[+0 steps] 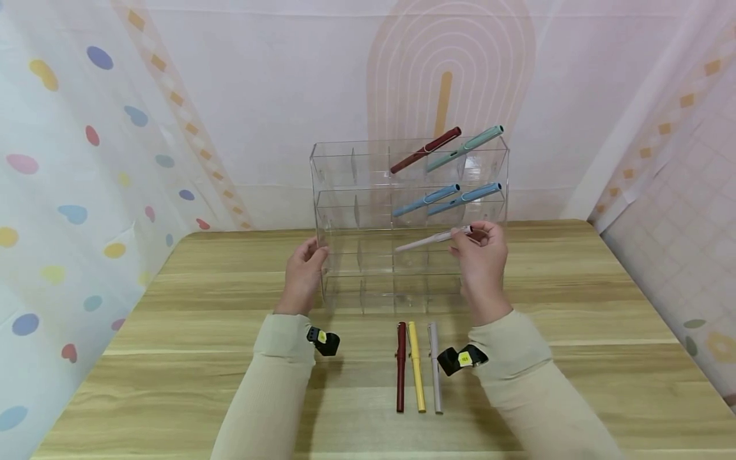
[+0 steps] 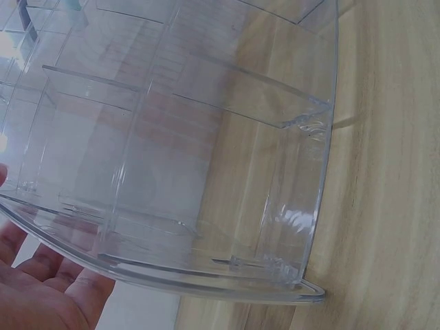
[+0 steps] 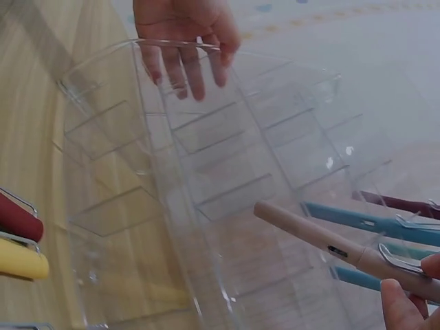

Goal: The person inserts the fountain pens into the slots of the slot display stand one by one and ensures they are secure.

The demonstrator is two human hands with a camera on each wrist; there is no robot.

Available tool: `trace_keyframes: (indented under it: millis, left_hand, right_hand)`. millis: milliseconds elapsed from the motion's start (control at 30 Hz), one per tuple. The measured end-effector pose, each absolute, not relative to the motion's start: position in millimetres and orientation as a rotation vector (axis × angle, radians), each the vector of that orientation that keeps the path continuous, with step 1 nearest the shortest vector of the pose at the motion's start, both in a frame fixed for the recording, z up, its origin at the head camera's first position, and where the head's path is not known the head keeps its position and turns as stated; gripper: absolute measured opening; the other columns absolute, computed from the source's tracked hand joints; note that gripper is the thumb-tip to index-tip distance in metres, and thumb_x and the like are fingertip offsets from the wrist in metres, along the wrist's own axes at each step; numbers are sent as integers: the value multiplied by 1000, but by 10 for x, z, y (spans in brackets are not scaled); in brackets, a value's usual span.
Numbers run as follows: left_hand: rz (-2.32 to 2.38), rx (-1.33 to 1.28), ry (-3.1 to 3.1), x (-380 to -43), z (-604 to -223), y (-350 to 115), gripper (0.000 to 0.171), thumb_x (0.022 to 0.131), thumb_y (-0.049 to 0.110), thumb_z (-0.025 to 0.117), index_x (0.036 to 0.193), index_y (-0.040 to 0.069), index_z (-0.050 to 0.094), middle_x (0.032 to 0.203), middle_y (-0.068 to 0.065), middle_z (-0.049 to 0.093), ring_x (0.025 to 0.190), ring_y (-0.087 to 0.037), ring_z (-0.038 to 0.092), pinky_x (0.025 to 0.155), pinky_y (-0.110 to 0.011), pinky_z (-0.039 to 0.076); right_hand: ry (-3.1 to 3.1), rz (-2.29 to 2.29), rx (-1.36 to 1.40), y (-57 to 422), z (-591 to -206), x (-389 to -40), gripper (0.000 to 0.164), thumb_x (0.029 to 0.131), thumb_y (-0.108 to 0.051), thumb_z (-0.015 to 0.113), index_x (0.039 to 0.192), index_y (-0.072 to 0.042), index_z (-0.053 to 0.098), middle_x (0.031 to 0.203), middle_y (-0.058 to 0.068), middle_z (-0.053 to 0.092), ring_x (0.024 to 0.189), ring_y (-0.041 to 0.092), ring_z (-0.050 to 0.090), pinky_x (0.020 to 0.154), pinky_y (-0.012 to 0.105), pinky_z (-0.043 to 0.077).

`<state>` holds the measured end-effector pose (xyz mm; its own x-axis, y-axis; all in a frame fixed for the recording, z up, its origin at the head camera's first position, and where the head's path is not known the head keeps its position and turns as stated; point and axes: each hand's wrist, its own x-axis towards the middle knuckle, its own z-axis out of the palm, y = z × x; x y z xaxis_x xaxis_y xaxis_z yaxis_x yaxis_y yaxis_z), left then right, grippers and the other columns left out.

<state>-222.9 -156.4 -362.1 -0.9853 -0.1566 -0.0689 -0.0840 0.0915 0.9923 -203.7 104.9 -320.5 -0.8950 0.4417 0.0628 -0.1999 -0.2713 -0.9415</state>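
Observation:
A clear acrylic pen rack (image 1: pixel 376 262) with tiered compartments stands on the table. My left hand (image 1: pixel 305 271) holds its left side wall, the thumb at the front and the fingers behind; the left wrist view shows those fingers (image 2: pixel 62 275) through the plastic. My right hand (image 1: pixel 482 255) pinches a pale pink pen (image 1: pixel 428 240) near its capped end. The pen slants in front of the third tier, its other end pointing left over the middle compartments. In the right wrist view the pen's silver clip (image 3: pixel 395 260) shows beside the fingertips.
On the top tier lean a dark red pen (image 1: pixel 425 151) and a mint green pen (image 1: pixel 466 148); below them lean two blue pens (image 1: pixel 428 199). A dark red pen (image 1: pixel 400 370), a yellow pen (image 1: pixel 417 370) and a grey-lilac pen (image 1: pixel 436 370) lie on the table (image 1: pixel 190 358) between my forearms.

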Motion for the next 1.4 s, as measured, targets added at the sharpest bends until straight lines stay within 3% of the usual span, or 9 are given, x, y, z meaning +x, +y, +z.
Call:
trace_keyframes:
  millis: [933,1400]
  left_hand:
    - [-2069,246,-2282,-2231,-3632,-1566,46,101,21,46,145,7,42,141,-10,47,128,-24,42,106,-46,38]
    - [-2063,249,-2286,-2230,-3633,-1560,45,101,21,45,144,7,41,139,-11,47,128,-25,42,106,-46,39]
  right_hand:
    - [-1663,2144,-277,896,-3368,-2062,24,85,13,60,103,3,47,94,7,47,75,7,55,60,16,51]
    - [-1762,2081,-269,930,-3374,-2005,27,83,10,65,101,-1,49,97,5,49,83,11,53,67,15,49]
